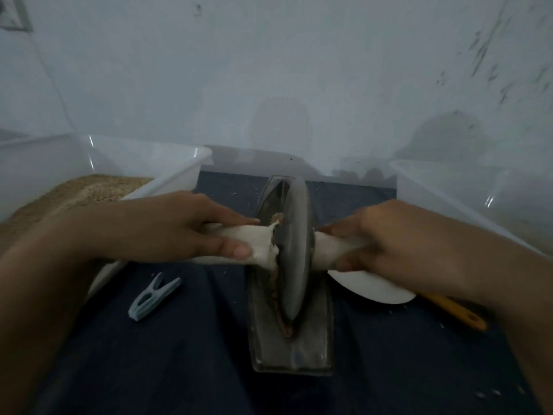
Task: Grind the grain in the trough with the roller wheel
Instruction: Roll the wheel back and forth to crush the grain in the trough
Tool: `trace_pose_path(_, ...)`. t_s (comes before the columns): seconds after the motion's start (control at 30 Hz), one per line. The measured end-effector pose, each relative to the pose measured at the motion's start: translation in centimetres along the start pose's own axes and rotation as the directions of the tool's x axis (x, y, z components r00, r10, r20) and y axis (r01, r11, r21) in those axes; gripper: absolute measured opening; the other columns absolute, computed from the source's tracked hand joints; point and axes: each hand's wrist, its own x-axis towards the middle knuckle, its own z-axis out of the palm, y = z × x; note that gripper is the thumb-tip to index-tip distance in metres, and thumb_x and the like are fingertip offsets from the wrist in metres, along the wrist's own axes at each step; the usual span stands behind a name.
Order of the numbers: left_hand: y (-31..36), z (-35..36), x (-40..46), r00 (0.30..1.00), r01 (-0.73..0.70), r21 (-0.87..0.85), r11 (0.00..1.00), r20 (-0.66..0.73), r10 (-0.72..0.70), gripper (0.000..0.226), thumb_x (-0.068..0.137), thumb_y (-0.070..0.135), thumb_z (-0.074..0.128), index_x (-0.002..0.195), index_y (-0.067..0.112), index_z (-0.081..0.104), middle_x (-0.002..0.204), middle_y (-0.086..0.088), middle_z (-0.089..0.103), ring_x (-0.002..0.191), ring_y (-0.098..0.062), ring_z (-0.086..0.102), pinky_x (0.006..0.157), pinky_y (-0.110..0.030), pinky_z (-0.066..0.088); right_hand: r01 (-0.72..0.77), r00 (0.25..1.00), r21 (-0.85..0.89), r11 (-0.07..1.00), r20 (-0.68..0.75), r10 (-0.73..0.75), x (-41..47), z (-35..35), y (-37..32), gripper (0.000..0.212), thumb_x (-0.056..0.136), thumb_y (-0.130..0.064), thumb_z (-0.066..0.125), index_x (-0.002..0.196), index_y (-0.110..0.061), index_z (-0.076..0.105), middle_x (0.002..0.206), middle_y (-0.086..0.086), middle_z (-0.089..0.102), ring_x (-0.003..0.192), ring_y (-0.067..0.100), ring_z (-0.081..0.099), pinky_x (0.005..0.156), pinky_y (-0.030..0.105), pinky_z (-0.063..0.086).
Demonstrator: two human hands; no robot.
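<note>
From the head camera, the wheel (294, 250) stands upright on edge in the long dark trough (294, 342), which lies on a dark cloth (179, 354). Brown grain (276, 218) shows in the groove beside the wheel. The left hand (167, 227) has its fingers curled around the white-wrapped axle (260, 239) left of the wheel; the right hand (389, 238) grips the axle's other end. A blue peg (154, 296) lies on the cloth near the left arm. A tub (179, 166) with grain sits at left, another tub (449, 190) at right.
</note>
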Motion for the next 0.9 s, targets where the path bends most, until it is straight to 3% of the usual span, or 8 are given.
trace_pose_path(0.07,0.4,-0.4,-0.4,0.999,-0.039,-0.002,0.999,0.017,0.039,0.047,0.065,0.068,0.043,0.112,0.063,0.046,0.063,0.043,0.055,0.065,0.022,0.053,0.062,0.005,0.033,0.006,1.000,0.038,0.999,0.028,-0.007,-1.1,-0.8,-0.5,0.042,0.084,-0.043,0.060,0.123,-0.051,0.049,0.109,-0.018,0.061,0.099,0.005,0.056,0.088,0.027,0.045)
trace_pose_path(0.2,0.0,0.1,0.2,0.998,0.035,-0.061,0.998,0.056,-0.032,0.058,0.064,0.068,0.043,0.119,0.054,0.052,0.083,0.033,0.065,0.081,0.016,0.056,0.070,-0.001,0.037,-0.009,1.000,0.003,1.000,-0.012,0.010,-0.2,-0.1,-0.5,0.042,0.090,-0.033,0.056,0.128,-0.048,0.046,0.116,-0.010,0.060,0.105,0.009,0.054,0.090,0.027,0.043)
trace_pose_path(0.3,-1.4,1.7,2.0,0.985,0.129,0.072,0.989,-0.125,-0.119,0.051,0.080,0.057,0.047,0.130,0.046,0.046,0.112,0.018,0.062,0.095,0.006,0.055,0.078,-0.001,0.034,-0.089,0.993,-0.005,0.996,-0.082,0.088,2.4,1.6,0.5,0.048,0.093,-0.024,0.053,0.136,-0.041,0.040,0.128,0.000,0.054,0.115,0.017,0.050,0.091,0.025,0.040)
trace_pose_path(0.33,-1.8,2.4,2.6,0.966,0.173,0.149,0.973,-0.219,-0.138,0.052,0.084,0.053,0.049,0.135,0.043,0.041,0.122,0.008,0.059,0.107,-0.006,0.054,0.086,-0.011,0.035,-0.116,0.987,-0.007,0.993,-0.111,0.114,3.2,2.1,0.9,0.048,0.093,-0.024,0.053,0.137,-0.038,0.040,0.128,0.003,0.053,0.117,0.020,0.049,0.089,0.025,0.038)
trace_pose_path(0.47,-2.7,4.0,3.8,0.905,0.237,0.304,0.923,-0.414,-0.096,0.058,0.088,0.051,0.045,0.143,0.036,0.031,0.120,-0.004,0.056,0.112,-0.022,0.052,0.091,-0.031,0.036,-0.141,0.969,-0.015,0.990,-0.208,0.134,4.9,3.4,1.9,0.045,0.094,-0.026,0.050,0.137,-0.032,0.041,0.119,0.007,0.052,0.113,0.024,0.045,0.090,0.032,0.037)
trace_pose_path(0.63,-1.8,2.4,2.5,0.960,0.156,0.140,0.978,-0.253,-0.117,0.059,0.079,0.060,0.048,0.135,0.045,0.040,0.123,0.008,0.059,0.109,-0.007,0.054,0.085,-0.017,0.035,-0.079,0.983,-0.070,0.994,-0.169,0.066,3.5,2.7,1.4,0.046,0.092,-0.030,0.054,0.136,-0.036,0.041,0.120,0.002,0.054,0.113,0.020,0.045,0.089,0.029,0.037)
trace_pose_path(0.73,0.0,0.5,0.6,0.996,0.069,0.080,0.994,-0.056,-0.065,0.061,0.062,0.071,0.042,0.121,0.055,0.049,0.092,0.039,0.062,0.084,0.017,0.055,0.073,-0.001,0.036,-0.029,0.998,-0.040,0.999,-0.052,0.027,1.4,0.9,0.3,0.049,0.088,-0.034,0.060,0.132,-0.045,0.043,0.120,-0.005,0.058,0.110,0.013,0.051,0.087,0.025,0.040)
trace_pose_path(0.9,1.1,-0.7,-0.5,0.999,0.023,0.029,0.999,0.036,-0.024,0.042,0.071,0.059,0.047,0.112,0.053,0.058,0.058,0.046,0.051,0.064,0.030,0.047,0.062,0.009,0.029,0.008,1.000,-0.017,1.000,0.005,-0.008,-0.9,-0.9,-1.0,0.046,0.084,-0.042,0.061,0.127,-0.050,0.046,0.112,-0.013,0.060,0.104,0.010,0.054,0.089,0.030,0.044)
